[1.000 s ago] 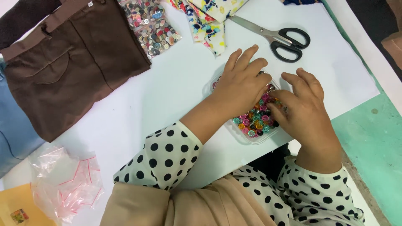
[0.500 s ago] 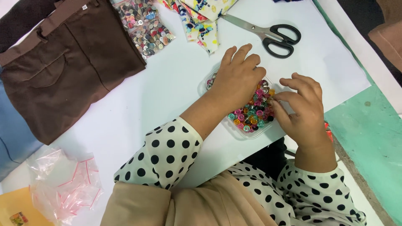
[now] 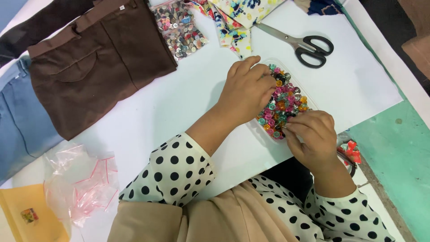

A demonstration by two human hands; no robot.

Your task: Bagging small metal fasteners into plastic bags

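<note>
The worktop (image 3: 148,116) is white, with a green floor (image 3: 398,152) beside it. The clear tray (image 3: 268,134) holds buttons (image 3: 284,105) in pink, orange, teal and green. The scissors (image 3: 309,45) have black handles and silver blades. The folded garment (image 3: 98,62) is dark brown; the denim (image 3: 20,121) next to it is light blue. The fabric scraps (image 3: 237,18) are cream with a blue, yellow and red print. The sleeves (image 3: 172,172) are cream with black polka dots. The small bags (image 3: 83,179) are clear with pink strips, and the envelope (image 3: 31,215) is yellow.

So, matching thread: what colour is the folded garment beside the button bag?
Dark brown garment, head view.
</note>
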